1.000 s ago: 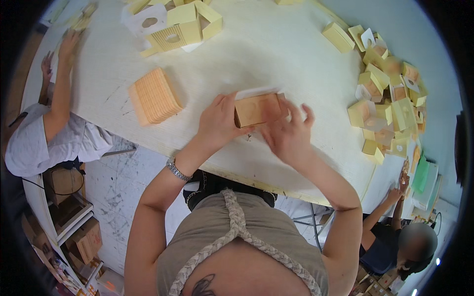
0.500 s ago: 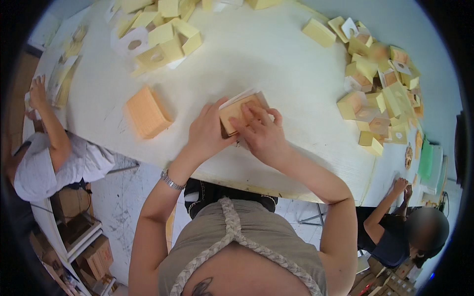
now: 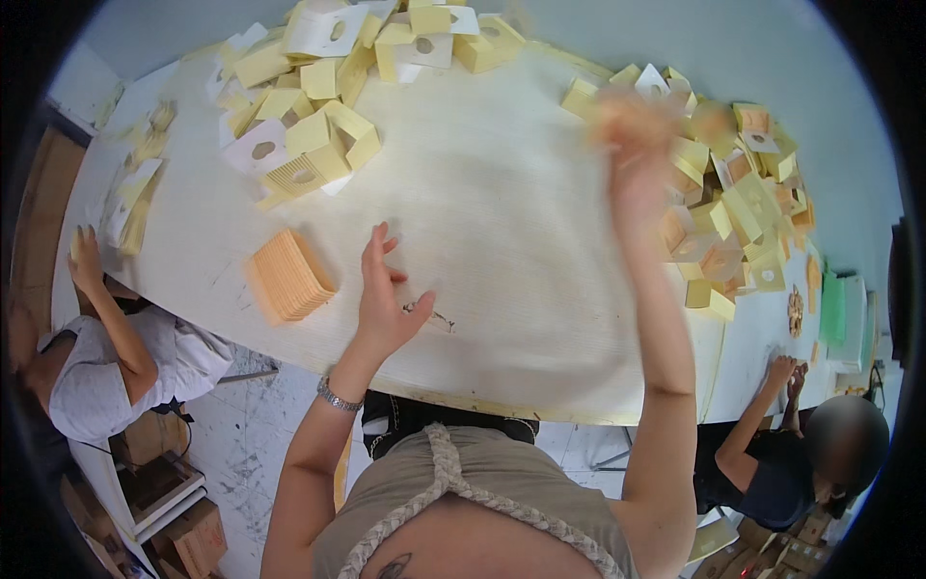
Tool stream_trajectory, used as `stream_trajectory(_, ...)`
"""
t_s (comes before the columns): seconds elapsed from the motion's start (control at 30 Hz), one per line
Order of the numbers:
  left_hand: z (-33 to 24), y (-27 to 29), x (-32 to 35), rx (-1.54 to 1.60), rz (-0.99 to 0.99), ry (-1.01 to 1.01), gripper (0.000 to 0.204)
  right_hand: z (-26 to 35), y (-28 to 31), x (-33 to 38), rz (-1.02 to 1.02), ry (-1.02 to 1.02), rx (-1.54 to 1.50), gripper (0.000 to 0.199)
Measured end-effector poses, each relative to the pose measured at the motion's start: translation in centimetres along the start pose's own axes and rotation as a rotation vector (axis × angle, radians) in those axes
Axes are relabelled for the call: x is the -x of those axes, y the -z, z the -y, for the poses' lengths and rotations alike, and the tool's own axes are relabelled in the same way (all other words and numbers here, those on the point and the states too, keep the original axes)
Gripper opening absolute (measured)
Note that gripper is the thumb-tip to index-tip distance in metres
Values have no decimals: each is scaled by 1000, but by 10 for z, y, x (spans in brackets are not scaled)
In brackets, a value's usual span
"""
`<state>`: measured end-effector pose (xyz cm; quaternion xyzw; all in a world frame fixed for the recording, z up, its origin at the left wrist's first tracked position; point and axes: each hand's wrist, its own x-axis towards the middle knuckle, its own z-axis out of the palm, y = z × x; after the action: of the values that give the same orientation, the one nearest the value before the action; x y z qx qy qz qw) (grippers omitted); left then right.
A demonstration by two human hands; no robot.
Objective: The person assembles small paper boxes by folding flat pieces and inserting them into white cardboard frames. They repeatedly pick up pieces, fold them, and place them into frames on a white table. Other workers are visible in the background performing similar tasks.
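My left hand (image 3: 388,299) hovers over the white table with its fingers apart and holds nothing. Left of it stands a stack of thin peach-coloured pieces (image 3: 289,275). My right arm stretches far out to the right. At its end my right hand (image 3: 639,140) is smeared by motion beside a heap of small folded yellow boxes (image 3: 719,217), several with peach-coloured pieces in them. Whether that hand has anything in its fingers cannot be made out.
A second heap of yellow and white folded cartons (image 3: 313,150) lies at the far left of the white table (image 3: 482,212). One person (image 3: 111,357) sits at the left edge, another (image 3: 772,454) at the right. Green sheets (image 3: 831,309) lie near the right person.
Half a second ago both hands were around a small box with a peach-coloured piece. My right hand has swung away to the right heap; my left has let go and opened.
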<state>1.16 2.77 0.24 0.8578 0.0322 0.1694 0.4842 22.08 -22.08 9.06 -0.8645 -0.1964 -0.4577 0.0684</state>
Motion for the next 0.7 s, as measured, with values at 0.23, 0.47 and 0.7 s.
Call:
stream_trajectory(0.23,7,-7,3,-17,95,0,93,-81,-158,-8,232,66,118,56)
stream_trajectory(0.47,16,-11,-8,431,-218,112,92,106,-30,67,346,649,-648,38)
stream_trajectory(0.7,19,-23,-25,373,-7,255,91,193,63,8,465,400,-805,30)
